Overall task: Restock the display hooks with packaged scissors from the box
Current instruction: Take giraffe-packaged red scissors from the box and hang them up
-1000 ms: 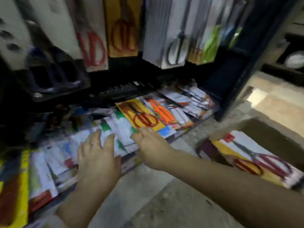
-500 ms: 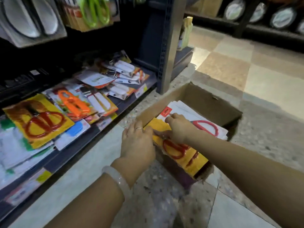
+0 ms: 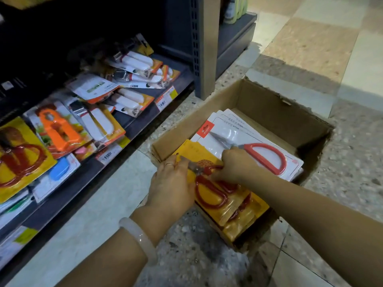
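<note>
Yellow-card blister packs of red-handled scissors [image 3: 219, 195] lie stacked in the near half of the open brown cardboard box [image 3: 269, 104], which sits on the speckled stone floor [image 3: 352, 162] just beside the dark metal shelf [image 3: 132, 125]. White-card packs of red-handled scissors [image 3: 257, 150] are stacked in the far half of the box, partly overlapping the yellow stack. Left hand [image 3: 172, 187], ring on one finger, pale bangle [image 3: 138, 235] at the wrist, lies over the left edge of the top yellow pack, fingers curled down on it; grip looks like a hold on the pack edge. Right hand [image 3: 234, 164] is on the top yellow pack near the scissor blades, fingers bent round its upper part; grip narrow, holding that pack. Both forearms reach in from the bottom of the view. On the shelf to the left: orange plastic tool pack [image 3: 58, 133], white-handled tool packs [image 3: 132, 65], another yellow scissors pack [image 3: 18, 158], price tags along the front lip.
</note>
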`<state>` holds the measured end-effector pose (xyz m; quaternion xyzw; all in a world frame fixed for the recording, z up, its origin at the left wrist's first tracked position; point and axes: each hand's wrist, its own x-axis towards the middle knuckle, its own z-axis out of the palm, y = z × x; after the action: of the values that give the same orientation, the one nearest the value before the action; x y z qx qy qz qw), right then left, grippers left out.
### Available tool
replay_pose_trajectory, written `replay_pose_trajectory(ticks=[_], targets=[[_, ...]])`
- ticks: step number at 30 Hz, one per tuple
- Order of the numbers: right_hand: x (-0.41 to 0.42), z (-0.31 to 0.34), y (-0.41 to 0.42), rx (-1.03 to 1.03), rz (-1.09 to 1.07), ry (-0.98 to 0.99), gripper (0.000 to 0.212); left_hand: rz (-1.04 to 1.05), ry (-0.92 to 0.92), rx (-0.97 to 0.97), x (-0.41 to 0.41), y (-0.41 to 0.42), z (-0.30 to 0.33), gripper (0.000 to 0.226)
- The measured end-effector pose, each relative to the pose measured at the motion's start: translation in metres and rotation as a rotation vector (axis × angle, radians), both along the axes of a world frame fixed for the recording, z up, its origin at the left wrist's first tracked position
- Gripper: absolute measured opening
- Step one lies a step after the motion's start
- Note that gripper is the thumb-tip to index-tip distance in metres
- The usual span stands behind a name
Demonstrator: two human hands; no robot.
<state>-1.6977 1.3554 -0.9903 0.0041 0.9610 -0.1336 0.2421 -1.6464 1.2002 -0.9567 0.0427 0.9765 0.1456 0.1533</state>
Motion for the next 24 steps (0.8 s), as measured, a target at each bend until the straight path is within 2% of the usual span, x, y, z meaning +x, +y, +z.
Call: replay_pose_trajectory(ticks=[6,8,11,13,16,19,21,24], targets=[[-0.005,0.014,0.0,-0.207,-0.107,-0.102,0.04,0.053,-0.023,0.134,-0.005,0.0,0.004,0.045],[-0.005,0.027,0.012,-0.247,-0.153,-0.069,0.033,0.096,-0.039,0.179,-0.006,0.0,0.006,0.044],[-0.006,0.047,0.035,-0.384,-0.28,0.069,0.035,0.246,-0.109,0.314,-0.009,0.002,0.01,0.042],[-0.005,0.06,0.038,-0.567,-0.329,0.104,0.034,0.432,-0.196,0.559,-0.012,0.004,0.013,0.045],[-0.002,0.075,0.021,-0.865,-0.345,0.066,0.031,0.717,-0.328,1.098,-0.022,0.008,0.02,0.033],[-0.006,0.078,-0.005,-0.978,-0.359,0.12,0.025,0.901,-0.369,1.44,-0.031,0.003,0.03,0.032],[-0.009,0.072,-0.021,-1.034,-0.391,0.116,0.027,0.997,-0.298,1.452,-0.032,-0.002,0.038,0.028],[-0.008,0.054,-0.034,-1.101,-0.398,0.061,0.028,1.049,-0.18,1.263,-0.025,-0.009,0.035,0.028]])
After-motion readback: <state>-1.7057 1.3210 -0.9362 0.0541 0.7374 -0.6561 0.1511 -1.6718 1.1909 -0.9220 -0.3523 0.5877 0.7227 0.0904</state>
